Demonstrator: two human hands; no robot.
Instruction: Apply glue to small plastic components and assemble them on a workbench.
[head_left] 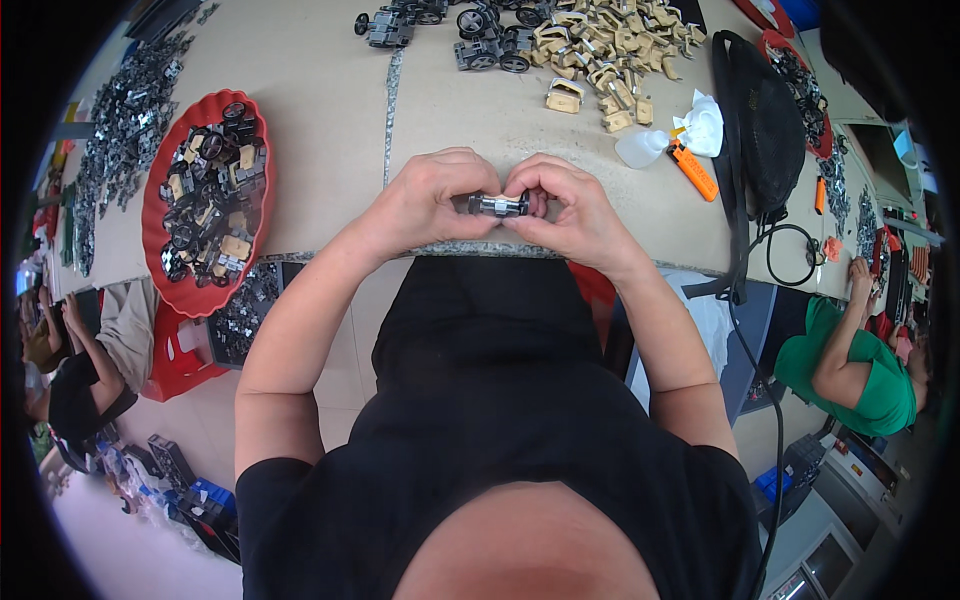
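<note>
Close to the table's near edge, both my hands hold one small toy car between them, dark with black wheels and a bit of beige showing. My left hand pinches its left end with thumb and fingers. At the other end, my right hand has its fingers curled round it. The fingers partly cover the toy car, so its full shape is hidden. Beyond my hands lie a pile of beige car parts and several dark wheeled chassis.
A red scalloped tray of wheeled and beige parts stands at left, beside heaped grey parts. To the right are a white squeeze bottle, an orange cutter, white tissue and a black bag. Co-workers sit on both sides.
</note>
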